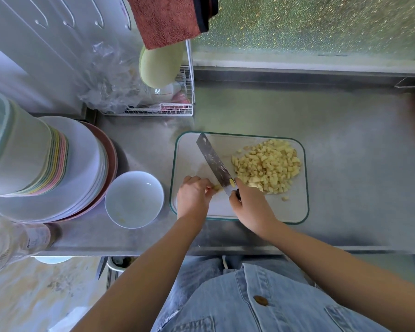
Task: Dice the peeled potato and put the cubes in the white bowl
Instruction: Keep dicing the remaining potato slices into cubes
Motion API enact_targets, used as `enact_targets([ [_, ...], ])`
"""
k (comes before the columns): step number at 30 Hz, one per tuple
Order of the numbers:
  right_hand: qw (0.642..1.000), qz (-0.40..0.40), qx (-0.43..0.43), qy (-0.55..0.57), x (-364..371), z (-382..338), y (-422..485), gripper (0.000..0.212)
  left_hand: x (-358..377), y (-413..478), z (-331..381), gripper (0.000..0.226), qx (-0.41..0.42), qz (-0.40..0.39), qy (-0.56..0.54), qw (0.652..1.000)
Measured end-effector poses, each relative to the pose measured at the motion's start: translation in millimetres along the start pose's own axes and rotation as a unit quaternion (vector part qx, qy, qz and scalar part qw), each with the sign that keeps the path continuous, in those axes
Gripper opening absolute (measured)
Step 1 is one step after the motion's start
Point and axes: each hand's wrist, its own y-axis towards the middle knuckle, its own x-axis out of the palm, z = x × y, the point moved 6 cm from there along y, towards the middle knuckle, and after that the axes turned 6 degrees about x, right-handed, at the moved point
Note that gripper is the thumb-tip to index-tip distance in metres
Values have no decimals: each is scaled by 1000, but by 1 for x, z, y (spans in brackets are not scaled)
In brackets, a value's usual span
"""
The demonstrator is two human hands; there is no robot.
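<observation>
— Hands first: what are they doing?

— My left hand is curled over a small piece of potato, pinching it down on the cutting board toward the near left corner. My right hand is wrapped round the handle of the knife. The handle is mostly hidden in my fist.

— How does the blade lie?

— Slantwise across the board. The tip points at the far left corner and the heel sits right against that small piece, between my two hands.

— And the cut potato?

— A pile of cubes is heaped on the right half of the board, just beside the blade. One stray cube lies a little nearer to me than the heap.

— The bowl?

— The white bowl stands on the steel counter just left of the board, close by a stack of plates. I cannot tell whether bowl and plates touch. Only a few yellowish scraps lie at its bottom.
</observation>
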Motion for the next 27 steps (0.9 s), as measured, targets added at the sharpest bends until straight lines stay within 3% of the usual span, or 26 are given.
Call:
enact_targets([
  [12,998,-21,-12,-54,11,-3,-8,8,4,1,-3,11,-28,-14,-7,999],
  [16,998,-9,-3,-63,16,-5,-4,21,2,1,-2,10,-30,-18,-2,999],
  [21,1000,-2,13,9,12,-5,2,38,1,-2,-2,5,-15,-19,3,1000],
  [27,1000,-2,-21,6,7,-4,-8,13,-2,-8,-8,8,-30,8,25,999],
])
